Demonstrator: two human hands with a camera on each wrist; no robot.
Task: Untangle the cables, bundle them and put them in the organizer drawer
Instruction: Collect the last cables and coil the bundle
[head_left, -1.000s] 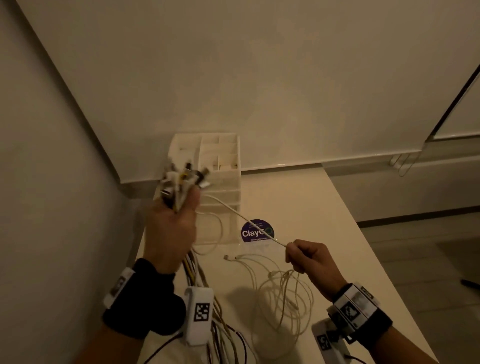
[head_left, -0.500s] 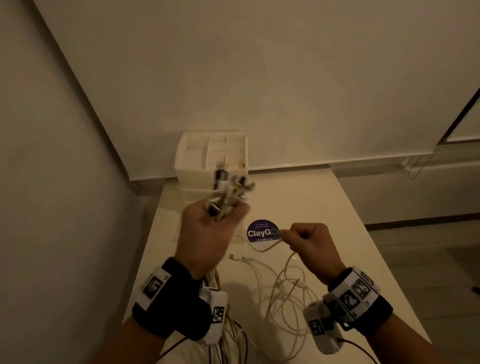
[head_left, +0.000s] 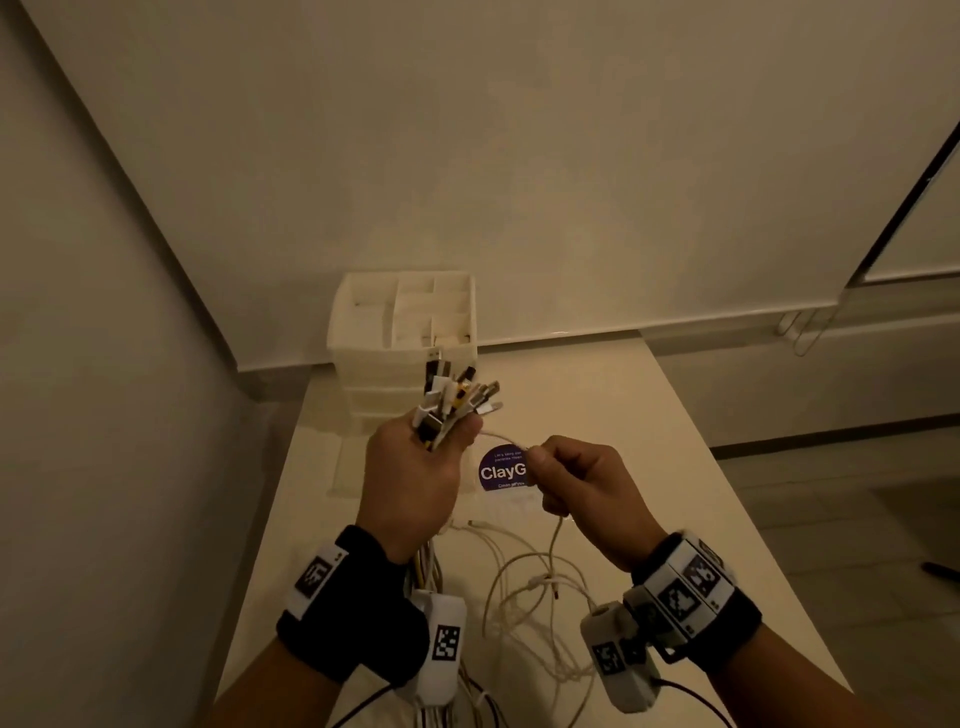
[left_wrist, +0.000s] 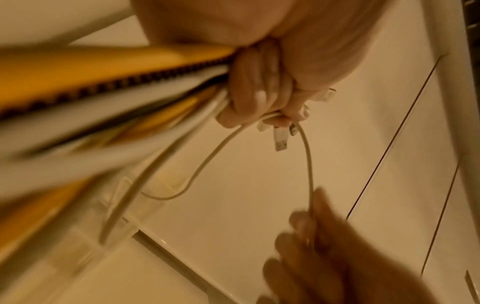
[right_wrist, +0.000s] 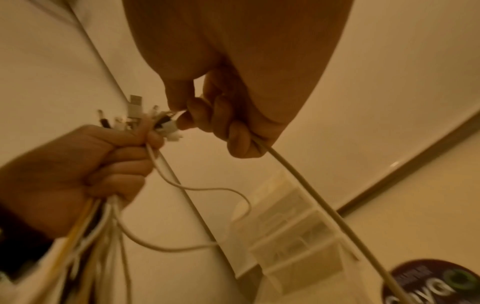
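Note:
My left hand is raised above the table and grips a bunch of cables, their plugs sticking up out of the fist; the white, yellow and black cords hang down past the wrist. My right hand is close beside it and holds one thin white cable in its curled fingers. That cable runs in a short arc between the two hands. More white cable lies in loose loops on the table below. The white drawer organizer stands behind the hands.
The white table sits against the wall in a corner, with a wall on the left. A round purple sticker lies on the table by the organizer. The floor drops away past the table's right edge.
My left hand with the cable bunch moved right toward the right hand. The right hand moved up and left, so the white cable between them became short.

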